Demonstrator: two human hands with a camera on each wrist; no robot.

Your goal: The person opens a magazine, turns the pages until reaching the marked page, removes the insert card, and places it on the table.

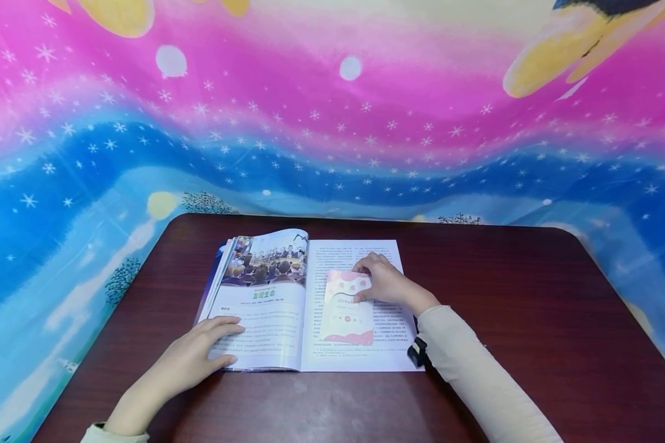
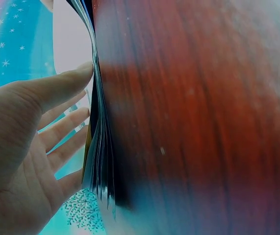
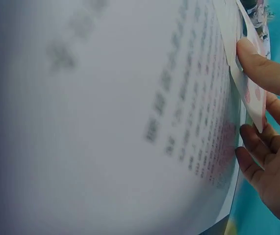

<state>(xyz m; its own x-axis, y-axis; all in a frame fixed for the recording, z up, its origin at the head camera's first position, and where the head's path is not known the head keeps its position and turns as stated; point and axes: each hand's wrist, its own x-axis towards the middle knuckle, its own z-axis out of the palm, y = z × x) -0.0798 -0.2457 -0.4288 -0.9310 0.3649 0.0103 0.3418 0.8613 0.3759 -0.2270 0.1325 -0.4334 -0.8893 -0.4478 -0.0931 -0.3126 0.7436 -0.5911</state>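
Observation:
An open magazine (image 1: 266,332) lies on the table, with a crowd picture on its left page and dense text on its right page. On the left page's lower corner my left hand (image 1: 191,357) rests with fingers spread, and the left wrist view shows its thumb (image 2: 63,87) against the page edges. Over the right page, my right hand (image 1: 390,283) pinches a small pink-and-white strawberry-patterned booklet or card (image 1: 349,320) by its upper right edge. In the right wrist view the thumb (image 3: 267,71) lies on one face of it, with fingers on the other side.
The dark red-brown table (image 1: 532,320) extends around the magazine on all sides. A colourful curtain (image 1: 332,135) with snowflakes hangs behind and beside the table. A black band device (image 1: 417,352) sits at the right wrist.

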